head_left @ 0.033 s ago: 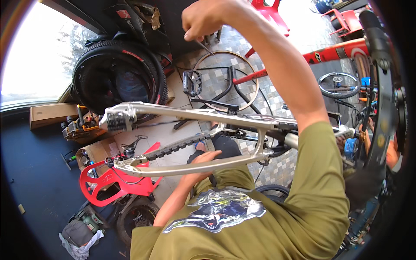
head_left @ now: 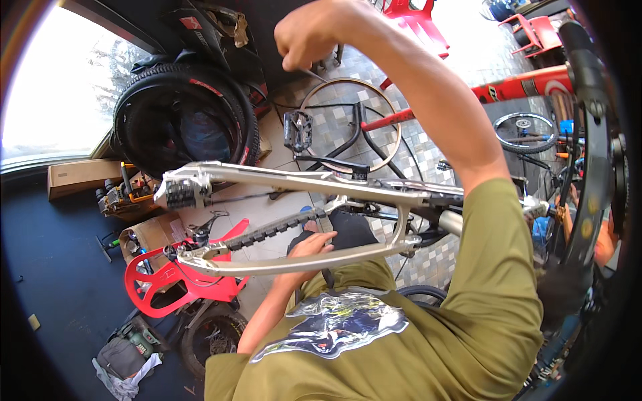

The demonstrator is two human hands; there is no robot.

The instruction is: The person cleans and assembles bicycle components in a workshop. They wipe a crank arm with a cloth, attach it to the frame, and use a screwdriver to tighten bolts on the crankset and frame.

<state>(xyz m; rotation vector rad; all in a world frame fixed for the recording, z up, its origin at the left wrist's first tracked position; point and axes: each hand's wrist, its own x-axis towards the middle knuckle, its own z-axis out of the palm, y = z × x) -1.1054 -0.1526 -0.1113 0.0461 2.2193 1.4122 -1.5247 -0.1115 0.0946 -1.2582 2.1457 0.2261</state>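
A pale metallic bicycle frame [head_left: 267,175] lies across the view, its rear end at the left. Ribbed black guard covers its chainstay [head_left: 264,232]; a dark sprocket cluster [head_left: 187,192] sits at the rear end. Beyond the frame, my right hand [head_left: 304,35] is closed, arm raised over the frame. A thin dark rod [head_left: 314,75] shows just below that hand; whether it is in the grip is unclear. Below the hand is a black pedal [head_left: 297,130] on a crank arm [head_left: 331,161]. My left hand [head_left: 311,246] is open behind the near frame tube, partly hidden by it.
Stacked tyres [head_left: 184,120] stand at the far left. A red plastic chair [head_left: 154,287] and a small wheel [head_left: 212,337] are at left. A bare rim [head_left: 394,127] lies on the tiles. A red bicycle frame [head_left: 515,87] and a dark upright part [head_left: 588,134] crowd the right.
My right hand has shifted slightly left. The fingers of my left hand have drawn in a little behind the tube. The frame appears marginally lower and to the right in view.
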